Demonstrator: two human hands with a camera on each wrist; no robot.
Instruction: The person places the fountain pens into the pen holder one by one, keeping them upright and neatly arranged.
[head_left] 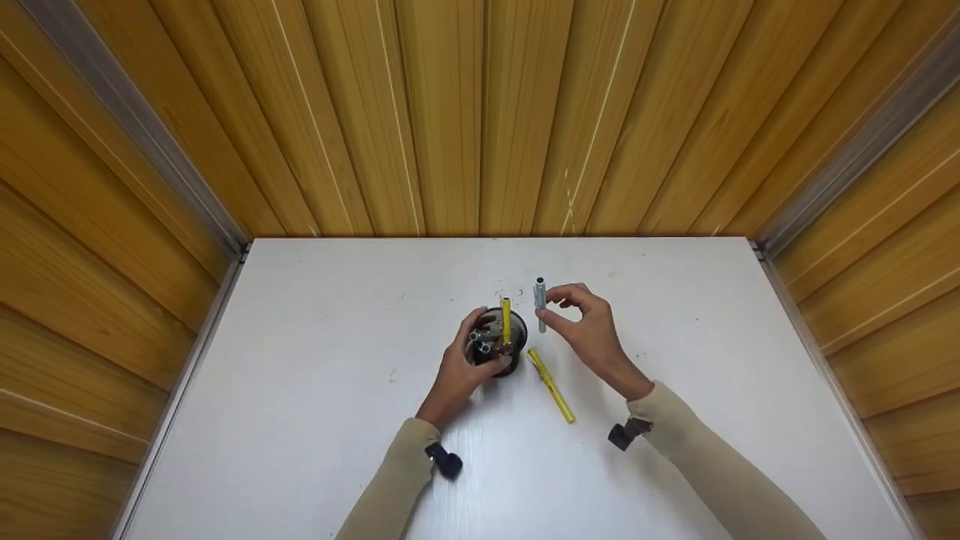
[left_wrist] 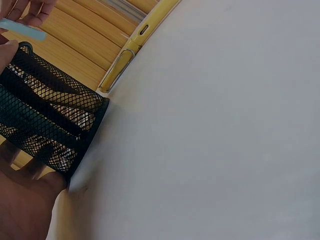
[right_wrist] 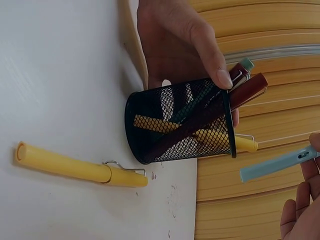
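Observation:
My left hand (head_left: 455,376) grips a black mesh pen cup (right_wrist: 175,122) around its side, thumb along the rim. The cup stands on the table holding several pens, among them a yellow pen (head_left: 506,321) and a dark red pen (right_wrist: 249,91). Just right of the cup, my right hand (head_left: 596,330) pinches a light blue pen (head_left: 541,300) between thumb and fingertips. That pen is held upright, above the table and outside the cup. Below it in the head view, a second yellow pen (head_left: 553,386) with a metal clip lies on the table, close beside the cup.
The white table (head_left: 337,337) has small dark marks on its top. Yellow-brown wooden panels (head_left: 450,120) rise behind it and along both sides. Small black cameras are strapped to the left wrist (head_left: 446,460) and the right wrist (head_left: 628,433).

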